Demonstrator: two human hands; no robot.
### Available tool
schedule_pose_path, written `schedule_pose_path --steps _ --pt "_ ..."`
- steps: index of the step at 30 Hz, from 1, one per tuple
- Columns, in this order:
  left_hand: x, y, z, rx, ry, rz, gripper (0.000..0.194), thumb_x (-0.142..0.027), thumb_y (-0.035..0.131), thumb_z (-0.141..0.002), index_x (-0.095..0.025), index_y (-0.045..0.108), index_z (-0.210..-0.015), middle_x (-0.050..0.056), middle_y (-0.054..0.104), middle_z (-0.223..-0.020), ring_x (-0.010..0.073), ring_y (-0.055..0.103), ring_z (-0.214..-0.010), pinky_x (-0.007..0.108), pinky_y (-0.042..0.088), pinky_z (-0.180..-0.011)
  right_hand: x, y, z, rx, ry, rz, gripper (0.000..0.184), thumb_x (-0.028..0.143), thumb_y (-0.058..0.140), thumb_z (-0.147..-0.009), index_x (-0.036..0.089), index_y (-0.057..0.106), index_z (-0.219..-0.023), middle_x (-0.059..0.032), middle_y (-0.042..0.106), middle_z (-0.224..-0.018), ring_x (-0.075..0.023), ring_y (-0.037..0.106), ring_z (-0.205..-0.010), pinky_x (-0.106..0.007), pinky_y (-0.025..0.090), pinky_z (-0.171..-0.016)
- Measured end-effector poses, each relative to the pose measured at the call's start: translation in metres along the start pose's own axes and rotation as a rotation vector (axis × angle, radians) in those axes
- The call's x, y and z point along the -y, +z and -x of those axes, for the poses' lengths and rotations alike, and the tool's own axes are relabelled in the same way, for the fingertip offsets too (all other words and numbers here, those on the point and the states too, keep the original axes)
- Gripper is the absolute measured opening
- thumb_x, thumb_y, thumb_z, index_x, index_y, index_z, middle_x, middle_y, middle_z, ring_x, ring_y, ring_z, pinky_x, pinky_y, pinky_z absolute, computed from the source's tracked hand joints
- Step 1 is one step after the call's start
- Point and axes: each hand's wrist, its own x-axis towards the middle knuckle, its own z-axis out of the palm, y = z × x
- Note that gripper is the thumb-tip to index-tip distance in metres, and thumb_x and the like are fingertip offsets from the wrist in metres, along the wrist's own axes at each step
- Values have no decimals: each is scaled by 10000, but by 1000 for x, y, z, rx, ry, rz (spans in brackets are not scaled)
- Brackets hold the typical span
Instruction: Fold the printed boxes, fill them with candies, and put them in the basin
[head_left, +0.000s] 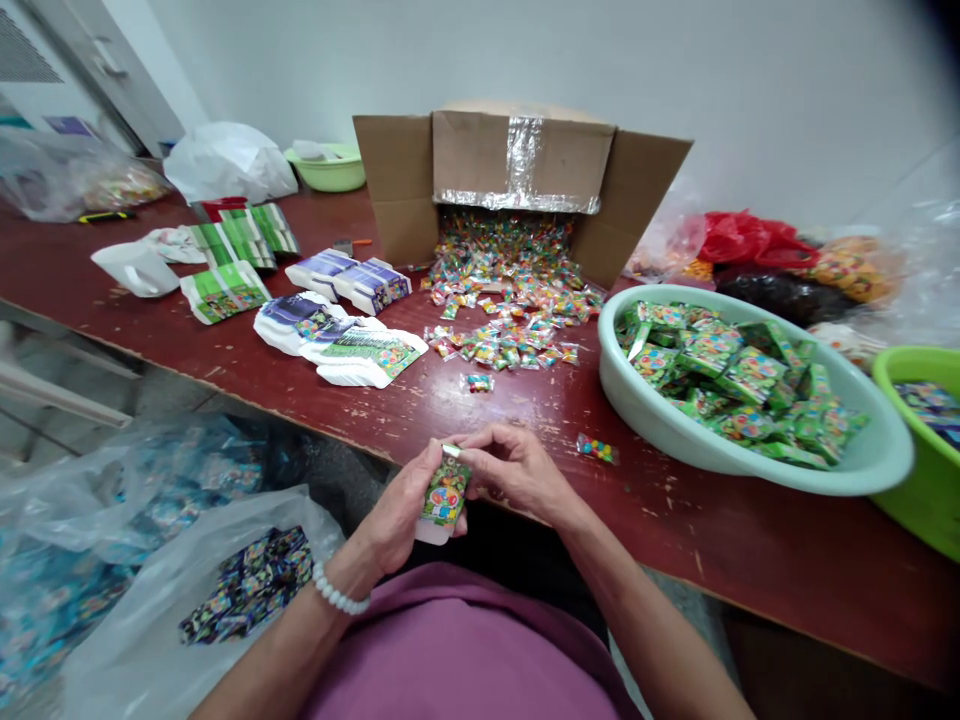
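Note:
Over the table's front edge, my left hand grips a small green printed candy box by its side, a pale flap sticking out at its lower end. The fingers of my right hand are closed at the box's upper end, on its white flap. Just right of my right hand lies a small clear packet of coloured candies. Another candy packet lies farther back. Flattened green cartons and purple cartons are stacked to the left.
A cardboard box on its side spills many candy packets. A pale blue basin holds green boxes, beside a lime tub. A white mug stands left. Plastic bags with packages are below the table's left edge.

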Motion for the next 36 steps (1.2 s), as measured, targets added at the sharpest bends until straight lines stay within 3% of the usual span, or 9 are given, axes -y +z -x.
schedule_pose_path --steps 8,14,17,21,23,25,29,32,36 --pt "-3 -1 -3 -40 25 -141 756 -764 403 -890 -111 672 -1158 67 697 -745 107 598 -457 191 461 -438 0 3 -12 -119 125 -62 219 357 769 -767 151 720 -823 -27 729 -693 -134 637 -469 -223 495 -415" --pt "-3 -3 -3 -44 51 -118 661 -687 500 -900 -148 618 -1264 45 682 -768 121 603 -482 215 494 -442 0 2 -9 0 21 -58 211 386 739 -825 182 683 -819 -51 749 -937 -130 660 -596 -250 544 -529" --pt "-1 -2 -4 -79 44 -84 615 -649 491 -924 -185 567 -1320 25 662 -751 129 594 -475 224 487 -420 2 2 -2 81 -98 159 180 363 636 -919 195 688 -883 -58 712 -1010 -129 653 -669 -261 539 -601" --pt "7 -4 -3 -123 34 -43 512 -580 548 -925 -257 510 -1320 6 668 -832 130 613 -505 238 502 -452 -1 -4 -11 90 -278 577 163 293 592 -955 195 713 -907 -44 688 -897 -155 640 -813 -272 508 -751" --pt "15 -7 -1 -119 -2 -3 459 -509 634 -897 -260 520 -1265 2 674 -882 136 657 -583 244 531 -531 -6 -14 -30 51 -236 707 198 290 583 -957 195 714 -843 -25 695 -848 -154 641 -819 -263 495 -777" --pt "25 -12 3 -90 -34 54 404 -422 710 -862 -220 562 -1179 24 689 -935 146 696 -742 239 545 -666 -13 -27 -54 -125 -137 829 187 271 569 -954 196 727 -889 -31 705 -892 -168 649 -853 -270 493 -806" --pt "44 -35 17 -27 -135 85 401 -357 804 -778 -172 580 -1054 83 715 -992 153 665 -853 243 509 -755 -28 -48 -97 -407 -13 954 263 219 554 -937 164 679 -1162 -140 624 -1143 -264 623 -1053 -372 462 -917" --pt "44 -65 30 -25 -173 -66 399 -375 828 -724 -190 539 -928 29 688 -845 148 612 -743 252 469 -688 -37 -55 -108 -422 57 982 203 286 646 -893 186 686 -1066 -138 570 -1161 -286 623 -1030 -384 465 -871" --pt "27 -110 46 39 -147 -549 286 -285 795 -674 -202 567 -825 -48 576 -722 137 515 -690 223 378 -616 -42 -60 -108 -393 99 933 227 365 756 -798 198 641 -900 -83 598 -1030 -250 612 -950 -337 452 -801"
